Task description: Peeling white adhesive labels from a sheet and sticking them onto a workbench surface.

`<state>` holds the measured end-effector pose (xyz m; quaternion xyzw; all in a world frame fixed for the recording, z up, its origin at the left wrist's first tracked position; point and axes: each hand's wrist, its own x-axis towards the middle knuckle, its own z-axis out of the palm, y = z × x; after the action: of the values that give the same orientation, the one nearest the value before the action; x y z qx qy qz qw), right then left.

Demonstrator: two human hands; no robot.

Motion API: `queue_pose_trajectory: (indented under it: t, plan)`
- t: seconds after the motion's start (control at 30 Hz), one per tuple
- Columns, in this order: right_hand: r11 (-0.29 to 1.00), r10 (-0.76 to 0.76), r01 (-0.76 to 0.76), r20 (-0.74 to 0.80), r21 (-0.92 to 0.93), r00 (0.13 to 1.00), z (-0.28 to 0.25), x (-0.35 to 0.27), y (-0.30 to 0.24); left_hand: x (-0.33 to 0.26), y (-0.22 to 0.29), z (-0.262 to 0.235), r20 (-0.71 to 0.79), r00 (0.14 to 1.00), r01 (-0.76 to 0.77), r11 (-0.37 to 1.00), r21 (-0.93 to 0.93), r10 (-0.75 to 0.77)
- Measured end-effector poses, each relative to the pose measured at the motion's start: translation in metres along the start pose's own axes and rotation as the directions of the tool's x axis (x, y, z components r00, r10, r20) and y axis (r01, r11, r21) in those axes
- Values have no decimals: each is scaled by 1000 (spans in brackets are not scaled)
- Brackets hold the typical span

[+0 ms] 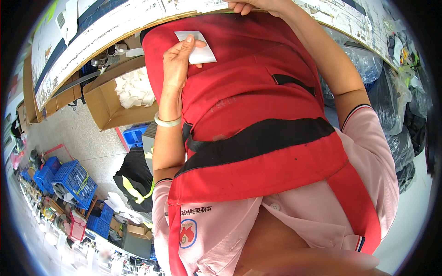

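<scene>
My left hand (176,66) pinches a thin white rectangular piece (205,55), thumb on top and fingers behind, above the red apron (258,60) on my lap. The piece looks flat and smooth; its exact kind does not show. At the edge of the worn white worktable (184,6) is my right hand (262,4), its fingers curled together. The top of the picture cuts off part of that hand, so whatever it may hold is hidden.
Under the table on the left, a cardboard box (102,103) holds a heap of cream-white pieces (133,89). Blue plastic crates (76,181) stand farther off at left. Clear plastic bags (389,94) crowd the right side. Dark cloth (133,170) lies beside my left arm.
</scene>
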<state>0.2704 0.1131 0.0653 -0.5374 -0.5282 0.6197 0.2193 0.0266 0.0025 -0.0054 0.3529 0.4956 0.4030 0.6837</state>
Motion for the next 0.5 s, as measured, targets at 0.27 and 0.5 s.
queue_pose_trajectory:
  t: [0.27,0.5]
  plan:
    - [996,17,-23,-67,-91,998,6,7,2,1,0,-1,8,1000,-4,1000,-2,4]
    - [990,-19,8,-82,-142,996,7,6,3,1,1,0,14,1000,-9,1000,-23,9]
